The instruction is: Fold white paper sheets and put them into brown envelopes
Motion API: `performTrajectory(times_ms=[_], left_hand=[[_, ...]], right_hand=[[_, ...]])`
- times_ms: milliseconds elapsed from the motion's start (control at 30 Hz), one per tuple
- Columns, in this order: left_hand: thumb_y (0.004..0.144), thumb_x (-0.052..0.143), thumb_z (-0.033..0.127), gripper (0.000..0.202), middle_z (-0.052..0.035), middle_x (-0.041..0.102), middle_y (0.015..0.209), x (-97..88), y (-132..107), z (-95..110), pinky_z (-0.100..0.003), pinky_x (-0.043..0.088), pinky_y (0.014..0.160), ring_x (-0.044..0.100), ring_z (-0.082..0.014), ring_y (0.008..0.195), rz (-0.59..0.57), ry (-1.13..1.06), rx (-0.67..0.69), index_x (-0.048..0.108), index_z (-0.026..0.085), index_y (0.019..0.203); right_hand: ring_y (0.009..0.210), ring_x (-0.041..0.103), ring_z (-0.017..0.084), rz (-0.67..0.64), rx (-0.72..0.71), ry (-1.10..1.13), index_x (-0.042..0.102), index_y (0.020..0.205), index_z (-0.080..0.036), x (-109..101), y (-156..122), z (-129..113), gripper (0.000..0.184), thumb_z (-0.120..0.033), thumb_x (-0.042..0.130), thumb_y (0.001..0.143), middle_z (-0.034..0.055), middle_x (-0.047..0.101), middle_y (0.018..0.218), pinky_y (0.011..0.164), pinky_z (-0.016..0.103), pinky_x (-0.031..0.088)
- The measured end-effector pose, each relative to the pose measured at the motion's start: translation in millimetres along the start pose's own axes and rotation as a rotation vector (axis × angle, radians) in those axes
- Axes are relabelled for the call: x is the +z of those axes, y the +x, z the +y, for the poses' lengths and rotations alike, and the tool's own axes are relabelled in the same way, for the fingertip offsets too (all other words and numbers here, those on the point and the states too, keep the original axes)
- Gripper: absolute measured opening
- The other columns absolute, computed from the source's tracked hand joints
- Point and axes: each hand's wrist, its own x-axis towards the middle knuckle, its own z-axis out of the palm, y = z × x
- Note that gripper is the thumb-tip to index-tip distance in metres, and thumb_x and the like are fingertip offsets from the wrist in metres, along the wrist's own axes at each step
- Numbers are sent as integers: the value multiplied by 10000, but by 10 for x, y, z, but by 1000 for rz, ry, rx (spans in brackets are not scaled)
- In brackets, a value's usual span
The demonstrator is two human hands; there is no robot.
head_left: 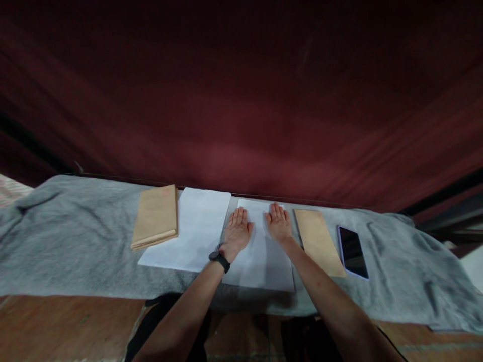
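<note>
A white sheet of paper (pixel 260 266) lies before me on a grey cloth. My left hand (pixel 237 230) rests flat near its left edge, fingers stretched out. On the sheet's upper right part lies my right hand (pixel 278 223), palm down with the fingers extended. Neither hand grips anything. Just left of my left hand is other white paper (pixel 199 221), partly covered by a stack of brown envelopes (pixel 156 213). A single brown envelope (pixel 319 241) lies to the right of my right hand.
A phone (pixel 352 251) in a purple case lies right of the single envelope. The grey cloth (pixel 86 241) covers a long narrow surface. Behind it rises a dark red wall (pixel 241 115); below its front edge is a tiled floor (pixel 68 327).
</note>
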Motion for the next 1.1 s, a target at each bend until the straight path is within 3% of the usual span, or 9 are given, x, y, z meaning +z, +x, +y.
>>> performTrajectory(times_ms=[133,300,467,600,733,967,1100], left_hand=[[1038,280,377,633,-212,331,1621,-19,-59,61,-469,194,1265,268,-291,1539,45,1,-28,364,3,1542],[1030,294,342,618,-231,389,1590,71,-193,195,-510,201,1257,300,-311,1524,110,-32,75,365,-7,1535],[1017,333,326,609,-233,418,1574,211,-234,245,-541,205,1251,320,-320,1515,86,-43,123,357,19,1543],[993,352,265,596,-230,410,1581,190,-189,259,-538,155,1269,313,-307,1520,6,-66,175,375,21,1536],[984,387,300,629,-227,400,1587,122,-228,252,-527,174,1267,302,-308,1524,25,-76,200,357,17,1544],[1023,316,331,591,-176,381,1612,56,-317,211,-486,201,1264,285,-278,1533,77,-48,188,382,48,1539],[1034,303,362,603,-180,363,1617,-4,-323,186,-471,208,1262,292,-281,1530,67,-40,158,386,36,1535]], right_hand=[[1520,313,288,22,-47,17,362,1560,-47,-62,11,5,591,-369,252,1077,164,336,1629,1243,471,205],[1515,331,203,-94,-331,120,441,1539,-180,-61,175,-275,544,-346,198,1081,76,401,1612,1243,423,237],[1519,324,241,-152,-263,148,408,1560,-223,33,313,-678,549,-389,188,1084,68,366,1628,1243,503,213],[1521,317,212,-183,-337,181,440,1541,-234,69,309,-843,544,-396,184,1089,36,366,1631,1252,453,208],[1519,317,185,-151,-368,192,446,1534,-161,77,191,-708,573,-369,149,1090,69,380,1628,1256,395,210],[1524,304,261,30,-145,99,383,1551,-57,7,-273,-139,598,-387,214,1082,180,361,1619,1241,468,223],[1510,331,297,72,-67,42,368,1552,-28,-72,-672,43,614,-399,253,1076,198,363,1610,1234,480,241]])
